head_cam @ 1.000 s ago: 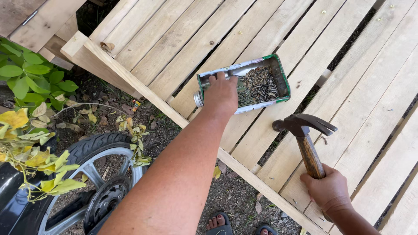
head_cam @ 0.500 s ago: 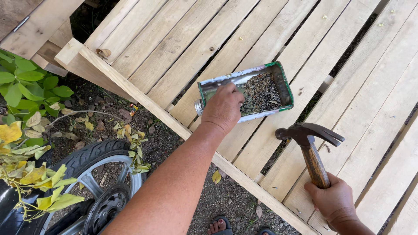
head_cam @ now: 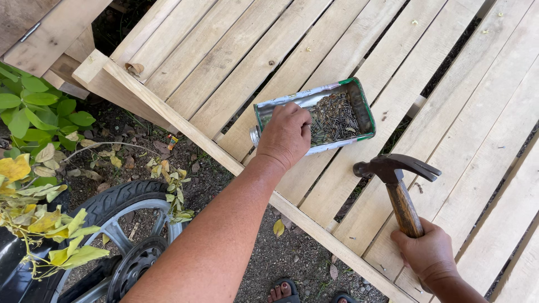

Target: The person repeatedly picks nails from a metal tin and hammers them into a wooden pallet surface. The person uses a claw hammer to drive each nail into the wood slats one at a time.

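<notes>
At the far left you see green and yellow leaves (head_cam: 33, 140) and, below them, a wheel (head_cam: 120, 235) on the dirt ground. These are well apart from your work.

Your left hand (head_cam: 286, 137) reaches forward over the wooden slats (head_cam: 224, 62) and its fingers go down into the near-left end of the tin (head_cam: 359, 104). The fingers are bent and hidden inside, so you cannot tell if they already pinch a nail. The tin is a cut-open can with a green rim, lying flat on the slats. Its long axis goes from lower left to upper right, almost along the line of your forearm. The nails (head_cam: 334, 118) lie as a dark heap on its bottom, just to the right of your fingertips and touching or nearly touching them.

Further right, your right hand (head_cam: 429, 255) is closed firmly around the lower wooden handle of the hammer (head_cam: 396, 177). The hammer stands almost upright over the slats, head up and claw pointing to the right. Its head is near the tin's near-right corner but apart from it.

So the left hand is clearly the nearer one to the nails; the right hand is below and right of the tin.
</notes>
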A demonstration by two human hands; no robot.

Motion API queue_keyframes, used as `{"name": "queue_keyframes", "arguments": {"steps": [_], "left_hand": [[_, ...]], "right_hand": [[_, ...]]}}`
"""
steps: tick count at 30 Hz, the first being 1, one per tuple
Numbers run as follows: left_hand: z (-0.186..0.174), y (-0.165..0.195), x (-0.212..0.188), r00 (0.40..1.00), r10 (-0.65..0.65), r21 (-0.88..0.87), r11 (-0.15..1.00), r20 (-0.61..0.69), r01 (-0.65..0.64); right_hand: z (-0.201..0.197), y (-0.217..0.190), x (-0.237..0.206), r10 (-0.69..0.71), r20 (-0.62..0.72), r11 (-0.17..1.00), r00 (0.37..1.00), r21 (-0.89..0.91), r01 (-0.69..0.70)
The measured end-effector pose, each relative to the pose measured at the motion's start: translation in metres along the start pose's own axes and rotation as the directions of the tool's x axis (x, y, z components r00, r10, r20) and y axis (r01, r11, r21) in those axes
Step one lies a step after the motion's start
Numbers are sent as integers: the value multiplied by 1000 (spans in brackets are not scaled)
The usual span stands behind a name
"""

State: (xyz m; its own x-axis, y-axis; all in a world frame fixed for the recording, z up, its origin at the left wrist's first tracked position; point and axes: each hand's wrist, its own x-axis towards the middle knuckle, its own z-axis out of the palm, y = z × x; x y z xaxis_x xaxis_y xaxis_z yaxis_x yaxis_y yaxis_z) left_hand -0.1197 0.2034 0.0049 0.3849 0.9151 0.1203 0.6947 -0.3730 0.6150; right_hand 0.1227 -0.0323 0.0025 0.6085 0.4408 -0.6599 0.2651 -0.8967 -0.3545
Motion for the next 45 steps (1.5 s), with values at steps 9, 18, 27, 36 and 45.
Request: {"name": "queue_keyframes", "arguments": {"steps": [9,18,27,36,45], "left_hand": [[7,-7,-1,981,-174,-199,968,-87,154],[9,-6,-6,944,-104,-196,980,-313,43],[6,-4,-9,891,-437,-350,860,-126,372],[22,-23,-18,940,-277,-216,948,-197,234],[21,-10,-31,934,-253,-276,944,-253,181]], "right_hand": [[-1,-7,-2,-34,15,999,999,42,33],[2,-9,-3,-54,36,997,998,57,52],[4,-16,-4,-43,72,999,996,29,41],[5,-22,-10,-45,101,998,994,43,41],[5,-23,-9,-85,91,996,992,49,80]]}}
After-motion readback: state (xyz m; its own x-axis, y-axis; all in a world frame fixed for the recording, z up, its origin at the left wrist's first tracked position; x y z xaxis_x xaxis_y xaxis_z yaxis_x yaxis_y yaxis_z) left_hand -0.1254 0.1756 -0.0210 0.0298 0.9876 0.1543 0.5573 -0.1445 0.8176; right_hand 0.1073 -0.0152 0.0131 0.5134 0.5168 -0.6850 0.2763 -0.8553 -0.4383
